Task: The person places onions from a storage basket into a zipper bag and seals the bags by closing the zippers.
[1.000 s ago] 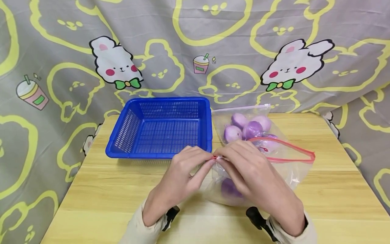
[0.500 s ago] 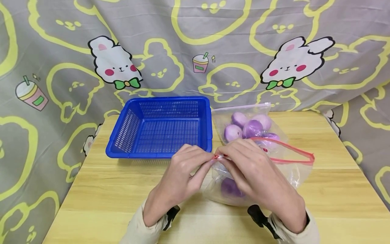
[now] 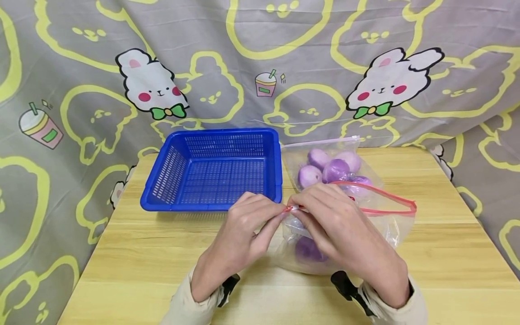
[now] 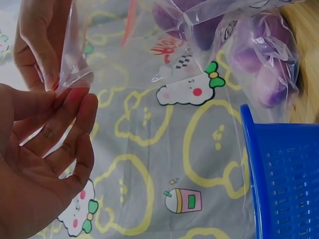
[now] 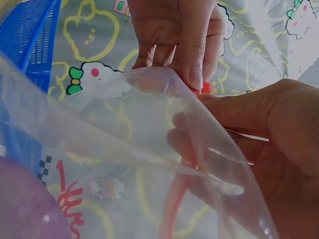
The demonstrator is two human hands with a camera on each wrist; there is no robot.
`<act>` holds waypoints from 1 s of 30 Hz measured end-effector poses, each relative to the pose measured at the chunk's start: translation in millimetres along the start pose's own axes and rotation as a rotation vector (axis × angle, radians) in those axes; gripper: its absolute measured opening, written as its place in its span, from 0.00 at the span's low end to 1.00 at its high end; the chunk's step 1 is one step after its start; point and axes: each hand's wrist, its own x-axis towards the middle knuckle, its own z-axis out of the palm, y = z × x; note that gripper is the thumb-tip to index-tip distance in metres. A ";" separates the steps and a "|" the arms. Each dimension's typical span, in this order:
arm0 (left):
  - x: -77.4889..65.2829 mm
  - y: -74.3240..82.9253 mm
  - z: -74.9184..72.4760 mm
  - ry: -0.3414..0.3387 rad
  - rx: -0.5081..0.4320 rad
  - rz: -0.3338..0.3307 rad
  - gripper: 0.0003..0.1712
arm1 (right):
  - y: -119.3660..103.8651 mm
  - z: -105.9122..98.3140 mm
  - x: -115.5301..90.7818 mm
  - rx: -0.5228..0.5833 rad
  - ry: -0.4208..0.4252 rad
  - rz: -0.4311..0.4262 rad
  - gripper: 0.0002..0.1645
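Two hands of mine meet at one corner of a clear zip bag that sits on the wooden table, just right of the blue basket. My left hand pinches the red zip strip at its left end between thumb and fingertips; in the left wrist view the fingers are pressed together on the thin plastic edge. My right hand pinches the same corner from the other side, thumb and forefinger closed on the strip, touching my left fingertips. The rest of the strip loops out to the right, so the mouth of the bag gapes open there.

Inside the bag I can see one purple ball low down, near my right wrist. Behind it stands a second clear bag with a pale zip edge, holding several purple balls; it touches the basket's right wall.

As for writing, the bag carries a red print and a small checkered mark, seen through the plastic in the right wrist view, but I cannot read any letters. The curtain behind the table shows cartoon rabbits with green bows and little drink cups, with no words that I can make out.
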 end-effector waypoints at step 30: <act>-0.3 0.3 -2.5 0.010 0.008 0.009 0.06 | 3.9 -1.7 -0.5 -0.012 -0.016 0.003 0.15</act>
